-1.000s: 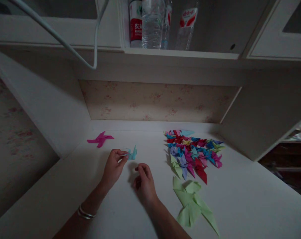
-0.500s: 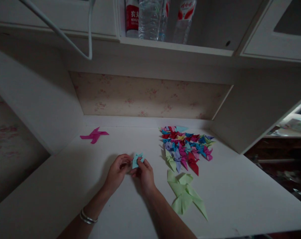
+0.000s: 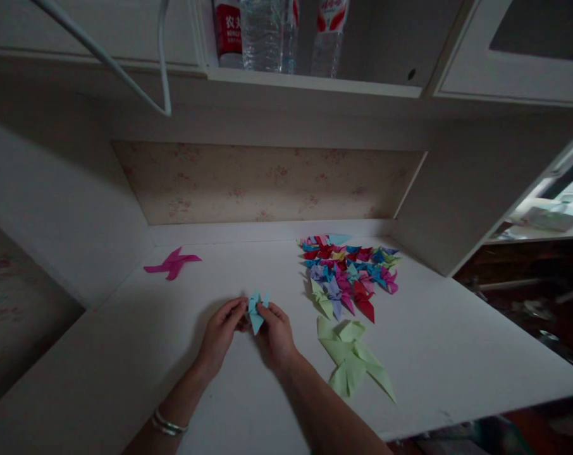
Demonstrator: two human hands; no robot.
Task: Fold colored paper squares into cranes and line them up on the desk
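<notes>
A small light-blue folded paper piece (image 3: 256,313) with pointed ends is held up between my hands above the white desk. My right hand (image 3: 277,335) pinches its right side, thumb on the front face. On the other side, my left hand (image 3: 222,332) is closed, its fingertips at the paper's left edge and partly hidden. To the right lies a large pale-green folded paper figure (image 3: 350,363). Beyond it is a cluster of small colourful origami pieces (image 3: 341,275). A magenta pinwheel-shaped paper (image 3: 173,263) lies at the back left.
Overhead, a cabinet shelf (image 3: 315,86) holds several plastic bottles (image 3: 262,38). A white cable (image 3: 109,60) hangs down at the upper left. Side panels (image 3: 486,183) and a floral-papered back wall (image 3: 267,183) enclose the white desk (image 3: 457,360).
The light-blue paper has been turned, so its points now stand up and down. My left fingers have closed in at its edge. The whole view has shifted slightly.
</notes>
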